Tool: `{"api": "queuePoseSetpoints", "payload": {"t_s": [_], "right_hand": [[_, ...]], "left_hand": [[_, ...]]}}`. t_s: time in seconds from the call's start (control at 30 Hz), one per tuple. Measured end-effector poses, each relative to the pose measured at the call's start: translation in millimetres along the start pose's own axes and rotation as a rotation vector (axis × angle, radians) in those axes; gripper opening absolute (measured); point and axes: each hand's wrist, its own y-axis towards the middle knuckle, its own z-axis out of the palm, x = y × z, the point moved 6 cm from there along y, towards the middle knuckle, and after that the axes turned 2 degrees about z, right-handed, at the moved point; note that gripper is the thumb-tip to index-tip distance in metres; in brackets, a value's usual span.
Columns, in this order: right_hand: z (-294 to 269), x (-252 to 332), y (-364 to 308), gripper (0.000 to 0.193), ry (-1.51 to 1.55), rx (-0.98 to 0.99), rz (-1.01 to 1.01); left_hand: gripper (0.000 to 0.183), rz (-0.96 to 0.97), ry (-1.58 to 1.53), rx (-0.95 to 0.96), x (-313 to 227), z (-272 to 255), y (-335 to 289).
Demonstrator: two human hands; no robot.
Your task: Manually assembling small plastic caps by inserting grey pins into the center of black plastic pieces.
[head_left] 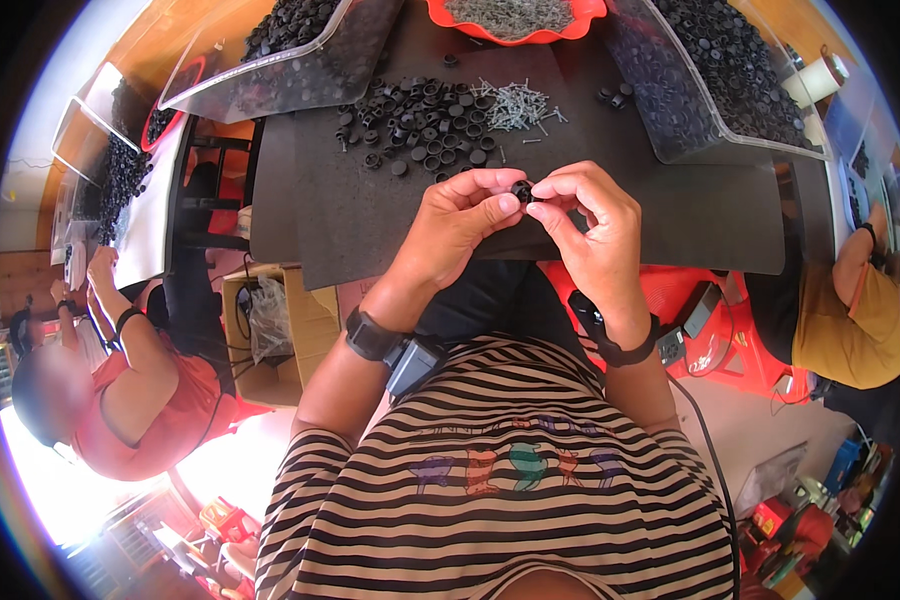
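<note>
My left hand [466, 212] and my right hand [592, 212] meet over the near part of the dark table. Between their fingertips is a small round black plastic part [522, 190], pinched from both sides. Whether a screw sits in it is too small to tell. Just beyond my hands lies a loose pile of black round caps and rings [435, 125]. A heap of small silver screws [518, 107] lies at the right end of that pile, with a few strays nearer my hands.
Clear bins of black parts stand at the far left [270, 85] and far right [715, 90]. A red dish [515, 38] of screws is between them. An open cardboard box [305, 335] is below the table's left side. People sit at both sides.
</note>
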Motion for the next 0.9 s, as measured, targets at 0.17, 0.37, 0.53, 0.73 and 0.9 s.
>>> {"api": "queuePoseSetpoints", "payload": {"t_s": [0.17,0.37,0.53,0.73,0.9], "right_hand": [[1,-5,0,0.017,0.064,0.019,0.064],[0,-6,-1,0.018,0.068,0.024,0.039],[-2,-1,-2,0.018,-0.021,0.034,-0.054],[-3,-5,-2,0.019,0.002,0.022,-0.012],[-5,-9,0,0.021,0.032,0.036,0.038]], "left_hand": [[0.025,0.013,0.001,-0.001,1,0,0],[0.025,0.037,0.051,0.009,1,0,0],[0.026,0.034,0.115,0.014,1,0,0],[0.025,0.029,0.146,-0.004,0,2,-2],[0.024,0.024,0.181,0.01,-2,4,-3]]}}
